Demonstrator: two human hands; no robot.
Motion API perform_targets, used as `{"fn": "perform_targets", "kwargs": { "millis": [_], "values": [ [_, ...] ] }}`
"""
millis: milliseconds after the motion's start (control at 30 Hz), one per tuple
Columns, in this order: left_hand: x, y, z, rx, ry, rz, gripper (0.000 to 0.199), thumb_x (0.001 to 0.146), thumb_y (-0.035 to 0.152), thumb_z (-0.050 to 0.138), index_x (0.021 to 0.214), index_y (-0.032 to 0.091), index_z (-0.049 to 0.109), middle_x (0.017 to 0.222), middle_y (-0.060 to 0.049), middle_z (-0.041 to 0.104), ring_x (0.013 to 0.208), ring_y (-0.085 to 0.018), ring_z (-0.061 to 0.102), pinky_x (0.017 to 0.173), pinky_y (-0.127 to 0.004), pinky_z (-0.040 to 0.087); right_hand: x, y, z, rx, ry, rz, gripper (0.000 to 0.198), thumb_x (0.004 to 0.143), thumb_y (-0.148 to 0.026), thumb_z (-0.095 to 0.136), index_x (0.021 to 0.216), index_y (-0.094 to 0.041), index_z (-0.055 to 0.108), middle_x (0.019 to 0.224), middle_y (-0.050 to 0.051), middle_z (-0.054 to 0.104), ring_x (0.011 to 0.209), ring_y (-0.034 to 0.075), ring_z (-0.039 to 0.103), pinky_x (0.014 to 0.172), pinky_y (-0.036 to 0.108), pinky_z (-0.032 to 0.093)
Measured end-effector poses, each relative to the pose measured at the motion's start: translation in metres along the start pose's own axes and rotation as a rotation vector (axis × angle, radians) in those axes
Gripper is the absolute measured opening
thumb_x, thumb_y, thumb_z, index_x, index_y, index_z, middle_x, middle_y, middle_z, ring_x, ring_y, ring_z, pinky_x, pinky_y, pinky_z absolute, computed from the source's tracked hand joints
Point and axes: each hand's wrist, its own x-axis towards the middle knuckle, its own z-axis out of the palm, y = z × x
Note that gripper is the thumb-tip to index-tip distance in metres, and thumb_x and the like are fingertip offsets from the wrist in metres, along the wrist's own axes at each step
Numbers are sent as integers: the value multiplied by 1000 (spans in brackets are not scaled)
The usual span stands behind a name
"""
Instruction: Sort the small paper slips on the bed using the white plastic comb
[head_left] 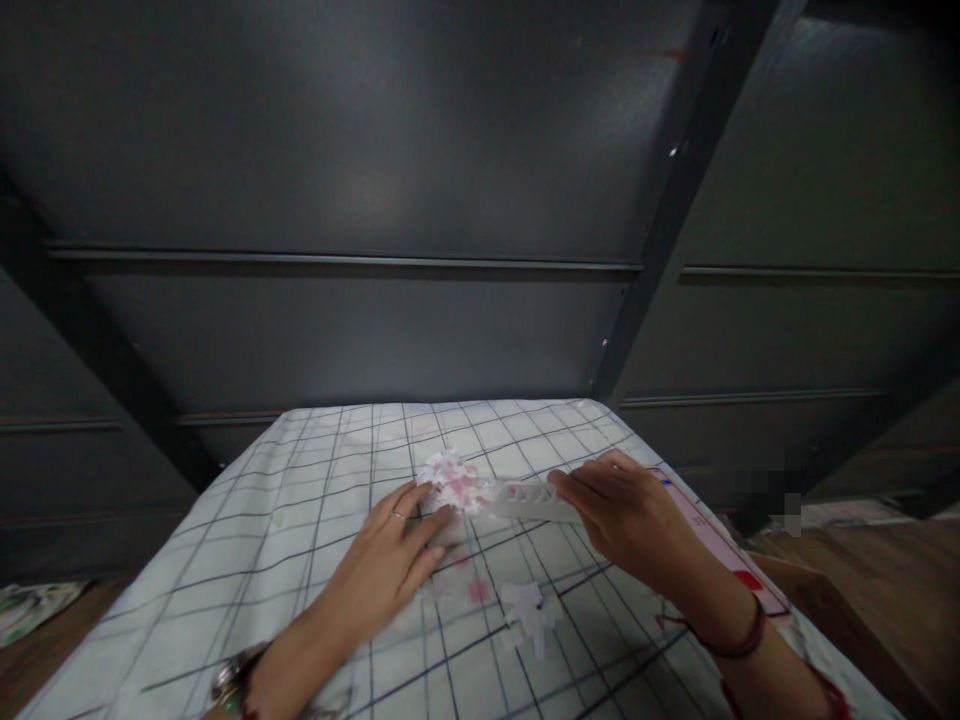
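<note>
A small heap of white and pink paper-like scraps [452, 482] lies near the middle of the checked cloth. My left hand [397, 545] rests at its near left side, fingers spread, the fingertips touching the scraps' edge. My right hand [626, 510] is closed around the right end of a translucent whitish strip with a row of holes [525, 499]. The strip's left end reaches the heap; its exact kind is unclear. Closer to me, a separate clump of white scraps [531, 615] lies on the cloth, beside a pink stain [478, 592].
The white cloth with dark grid lines [255, 560] covers the table. A flat pink-and-red item [712, 540] lies at the right edge, partly behind my right arm. Dark metal panels [360, 330] stand beyond the table. A cardboard box [832, 610] is on the floor at right.
</note>
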Motion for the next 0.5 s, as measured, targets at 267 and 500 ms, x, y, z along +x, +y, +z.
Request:
{"fn": "perform_targets", "kwargs": {
  "millis": [267, 500],
  "values": [
    [-11, -16, 26, 178, -30, -387, 46, 94, 41, 27, 126, 16, 49, 137, -14, 41, 128, -31, 31, 99, -51, 33, 5, -17, 9, 77, 55, -30, 24, 81, 1, 38, 93, -9, 57, 66, 2, 58, 60, 14, 47, 64, 30, 37],
    [-10, -14, 23, 172, -150, -467, 49, 93, 42, 26, 132, 16, 43, 141, -14, 38, 130, -31, 30, 100, -50, 29, 6, -18, 3, 105, 113, -33, 23, 80, 2, 40, 94, -8, 56, 67, 2, 59, 60, 13, 47, 66, 29, 38]
  ]
}}
